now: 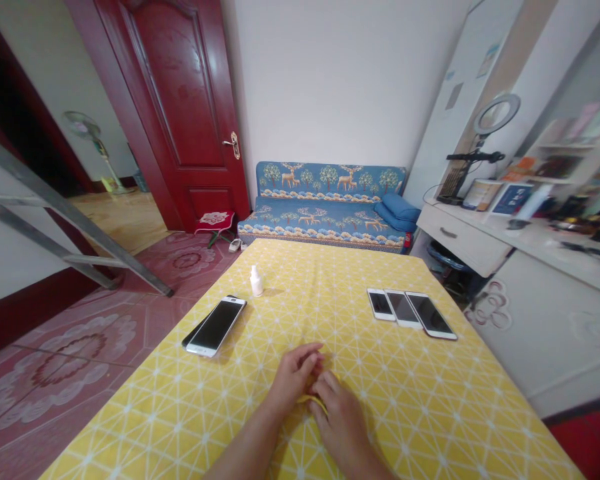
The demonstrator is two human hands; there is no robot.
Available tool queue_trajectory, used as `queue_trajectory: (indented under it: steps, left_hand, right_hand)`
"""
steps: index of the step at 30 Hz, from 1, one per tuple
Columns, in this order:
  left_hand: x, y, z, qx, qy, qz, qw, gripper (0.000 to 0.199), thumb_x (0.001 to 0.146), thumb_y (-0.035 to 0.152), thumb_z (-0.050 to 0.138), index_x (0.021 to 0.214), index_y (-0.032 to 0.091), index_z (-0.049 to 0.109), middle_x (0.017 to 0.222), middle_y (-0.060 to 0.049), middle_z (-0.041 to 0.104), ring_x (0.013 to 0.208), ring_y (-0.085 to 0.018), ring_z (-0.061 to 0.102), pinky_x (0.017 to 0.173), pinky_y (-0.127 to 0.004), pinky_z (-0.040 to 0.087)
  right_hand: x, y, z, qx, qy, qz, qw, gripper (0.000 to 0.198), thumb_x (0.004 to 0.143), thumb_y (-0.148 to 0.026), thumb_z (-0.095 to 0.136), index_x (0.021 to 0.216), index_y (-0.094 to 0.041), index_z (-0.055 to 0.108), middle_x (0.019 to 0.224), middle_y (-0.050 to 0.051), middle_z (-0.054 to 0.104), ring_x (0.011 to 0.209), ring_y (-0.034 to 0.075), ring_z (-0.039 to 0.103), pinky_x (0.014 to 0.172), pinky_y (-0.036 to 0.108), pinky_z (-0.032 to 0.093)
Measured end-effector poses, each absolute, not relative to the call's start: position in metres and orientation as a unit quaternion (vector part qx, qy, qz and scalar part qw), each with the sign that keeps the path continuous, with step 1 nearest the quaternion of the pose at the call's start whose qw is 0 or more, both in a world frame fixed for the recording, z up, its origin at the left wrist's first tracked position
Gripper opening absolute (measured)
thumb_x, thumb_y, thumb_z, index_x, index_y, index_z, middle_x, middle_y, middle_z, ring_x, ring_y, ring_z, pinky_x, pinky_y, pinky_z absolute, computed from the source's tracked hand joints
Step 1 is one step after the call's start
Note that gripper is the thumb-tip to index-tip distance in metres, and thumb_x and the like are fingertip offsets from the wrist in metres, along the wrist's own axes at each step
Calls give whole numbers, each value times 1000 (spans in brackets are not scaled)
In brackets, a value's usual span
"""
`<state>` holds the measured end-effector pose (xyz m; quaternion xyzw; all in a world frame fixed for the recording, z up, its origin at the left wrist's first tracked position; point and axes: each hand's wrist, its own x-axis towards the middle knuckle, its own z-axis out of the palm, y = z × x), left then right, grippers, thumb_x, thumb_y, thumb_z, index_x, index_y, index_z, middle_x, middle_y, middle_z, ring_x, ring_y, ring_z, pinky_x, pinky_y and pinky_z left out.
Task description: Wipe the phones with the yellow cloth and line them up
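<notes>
Currently, both hands close together over the table (pixel 315 273), thin yellow strip (pixel 311 399) between them at the near side.
From where I stand: right hand (pixel 341 408) has fingers curled and pinched on the strip; left hand (pixel 294 372) just beside it, fingers bent and loosely bunched, can't tell whether it grips too. Taking the hands as clock centre: white phone (pixel 219 327) lying partly over a dark phone (pixel 196 331) at 10, white bottle (pixel 257 283) upright at 11, three phones (pixel 404 309) in a row between 1 and 2, blue sofa (pixel 325 208) beyond the table at 12.
</notes>
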<state>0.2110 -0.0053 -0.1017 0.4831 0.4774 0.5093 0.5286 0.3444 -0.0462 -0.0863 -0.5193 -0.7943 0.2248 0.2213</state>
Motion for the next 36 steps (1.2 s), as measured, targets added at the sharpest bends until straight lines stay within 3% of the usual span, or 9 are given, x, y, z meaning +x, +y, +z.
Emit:
queue_trajectory:
  steps: [7,29,36]
  left_hand:
    - [212,-5,-103,469,465,519,542,49,79,48,63,113,13,66,96,-12,70,74,-17,63,70,-30,51]
    - [210,-3,-106,483,459,527,528,47,80,47,62,114,15,66,96,-11,70,85,-21,65,80,-34,50]
    - [212,-3,-103,467,460,526,542,51,77,48,65,112,12,66,91,-11,70,75,-18,63,74,-32,51]
  right_hand:
    - [345,-45,-85,-517,-793,229,227,17,82,-14,51,87,-25,63,101,1,63,93,17,59,76,26,41]
    - [344,-44,-81,-507,-787,235,262,18,82,-15,52,89,-25,65,101,1,64,95,17,60,76,26,42]
    - [344,-43,-83,-514,-787,227,256,16,82,-16,52,85,-24,65,101,1,64,93,17,60,75,26,41]
